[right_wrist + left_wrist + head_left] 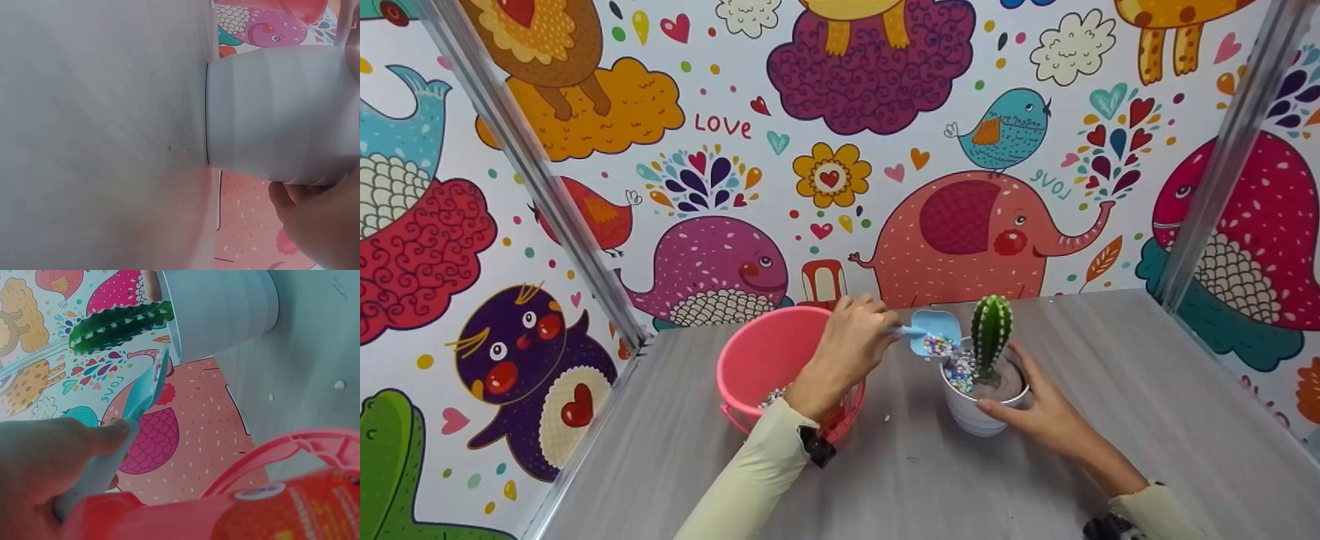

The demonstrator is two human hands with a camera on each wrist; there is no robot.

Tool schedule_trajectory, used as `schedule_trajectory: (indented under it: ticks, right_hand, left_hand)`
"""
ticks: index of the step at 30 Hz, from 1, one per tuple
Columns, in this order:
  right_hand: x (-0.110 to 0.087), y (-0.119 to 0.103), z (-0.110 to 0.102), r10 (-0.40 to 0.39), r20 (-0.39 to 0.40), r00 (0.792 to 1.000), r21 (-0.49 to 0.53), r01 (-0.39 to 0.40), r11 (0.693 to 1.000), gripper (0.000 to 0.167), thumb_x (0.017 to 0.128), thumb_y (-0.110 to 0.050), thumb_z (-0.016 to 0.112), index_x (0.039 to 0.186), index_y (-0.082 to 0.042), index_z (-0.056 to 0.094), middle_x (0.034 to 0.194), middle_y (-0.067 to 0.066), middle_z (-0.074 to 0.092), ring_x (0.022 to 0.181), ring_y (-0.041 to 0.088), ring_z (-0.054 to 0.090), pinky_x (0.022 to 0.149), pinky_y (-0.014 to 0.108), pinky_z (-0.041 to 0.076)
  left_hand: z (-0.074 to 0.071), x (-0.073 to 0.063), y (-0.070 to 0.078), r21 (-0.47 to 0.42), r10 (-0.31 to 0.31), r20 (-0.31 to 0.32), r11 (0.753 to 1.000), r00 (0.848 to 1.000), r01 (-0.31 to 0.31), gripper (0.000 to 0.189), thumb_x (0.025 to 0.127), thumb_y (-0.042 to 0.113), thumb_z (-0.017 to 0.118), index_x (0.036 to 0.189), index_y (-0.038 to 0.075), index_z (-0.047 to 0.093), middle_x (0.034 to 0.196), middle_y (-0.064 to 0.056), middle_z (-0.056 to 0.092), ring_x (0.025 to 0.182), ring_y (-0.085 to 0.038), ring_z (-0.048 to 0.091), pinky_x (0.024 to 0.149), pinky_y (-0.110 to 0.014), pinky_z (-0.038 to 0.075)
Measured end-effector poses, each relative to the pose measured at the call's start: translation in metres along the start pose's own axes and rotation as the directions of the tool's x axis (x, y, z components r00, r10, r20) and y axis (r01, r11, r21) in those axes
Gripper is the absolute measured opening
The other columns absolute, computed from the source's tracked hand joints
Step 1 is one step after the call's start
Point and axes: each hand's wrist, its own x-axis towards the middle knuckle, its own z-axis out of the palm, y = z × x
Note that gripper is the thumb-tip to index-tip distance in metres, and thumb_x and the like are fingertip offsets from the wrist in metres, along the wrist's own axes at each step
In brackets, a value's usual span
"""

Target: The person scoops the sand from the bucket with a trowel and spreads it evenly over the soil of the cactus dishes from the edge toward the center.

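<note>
My left hand [851, 345] grips the handle of a light blue toy shovel [936, 324], and its scoop carries small multicoloured pebbles [937, 345]. In the left wrist view the scoop of the shovel [147, 391] is beside the rim of a white ribbed pot [225, 312]. A green cactus [991, 334] stands upright in the pot [976, 416], in greyish-brown soil [1003, 382]. Coloured pebbles [960, 371] cover the left part of that soil. My right hand [1046, 409] holds the pot's right side, thumb at the near rim; the right wrist view shows its fingers around the pot [281, 112].
A pink bucket [765, 352] stands left of the pot, under my left forearm, with more pebbles [772, 396] inside. A stray white pebble [886, 418] lies on the grey wood-look table [915, 480]. Printed cartoon panels [832, 247] and metal posts [540, 180] border the table.
</note>
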Motion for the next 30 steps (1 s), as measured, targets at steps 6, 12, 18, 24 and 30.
schedule_trajectory:
  ticks: [6,12,18,24,30]
  right_hand:
    - [0.0,-0.001,0.0,0.024,0.006,1.0,-0.011,-0.024,1.0,0.117,0.091,-0.051,0.085,0.175,-0.023,0.009,0.181,0.019,0.016,0.165,0.05,0.017,0.121,0.084,0.016]
    - [0.0,-0.001,0.0,0.021,0.006,1.0,-0.008,-0.021,1.0,0.116,0.091,-0.051,0.085,0.175,-0.026,0.009,0.181,0.018,0.016,0.166,0.05,0.017,0.121,0.084,0.017]
    - [0.0,0.0,-0.001,0.011,0.003,1.0,-0.003,-0.011,1.0,0.115,0.091,-0.048,0.085,0.175,-0.026,0.01,0.181,0.018,0.017,0.165,0.05,0.018,0.121,0.084,0.017]
    - [0.0,0.0,0.0,0.01,0.002,1.0,-0.001,-0.01,1.0,0.115,0.091,-0.048,0.085,0.175,-0.025,0.01,0.181,0.018,0.016,0.165,0.05,0.018,0.121,0.084,0.018]
    - [0.0,0.001,0.001,-0.003,-0.008,1.0,-0.004,0.003,1.0,0.116,0.09,-0.048,0.086,0.174,-0.021,0.012,0.181,0.018,0.017,0.166,0.049,0.017,0.121,0.084,0.017]
  left_hand:
    - [0.006,-0.001,0.002,0.025,0.006,-0.035,1.0,0.999,-0.005,0.023,0.095,0.034,0.084,0.114,0.02,0.086,0.104,0.001,0.081,0.094,-0.018,0.064,0.081,-0.033,0.046]
    - [0.011,-0.001,0.007,0.046,0.013,-0.064,0.999,0.998,-0.01,0.024,0.095,0.035,0.083,0.112,0.018,0.086,0.104,0.001,0.081,0.095,-0.019,0.064,0.083,-0.034,0.049]
    - [0.017,0.001,0.012,0.07,0.01,-0.081,0.998,0.997,-0.004,0.024,0.096,0.036,0.082,0.113,0.019,0.085,0.105,0.001,0.08,0.097,-0.018,0.064,0.086,-0.034,0.05]
    - [0.021,0.001,0.014,0.075,0.012,-0.088,0.997,0.996,-0.006,0.023,0.096,0.035,0.081,0.114,0.02,0.085,0.104,0.002,0.079,0.1,-0.017,0.065,0.088,-0.035,0.05]
    - [0.019,-0.001,0.014,0.071,0.015,-0.116,0.997,0.993,-0.007,0.025,0.096,0.034,0.082,0.116,0.02,0.085,0.107,0.001,0.08,0.101,-0.017,0.065,0.089,-0.035,0.051]
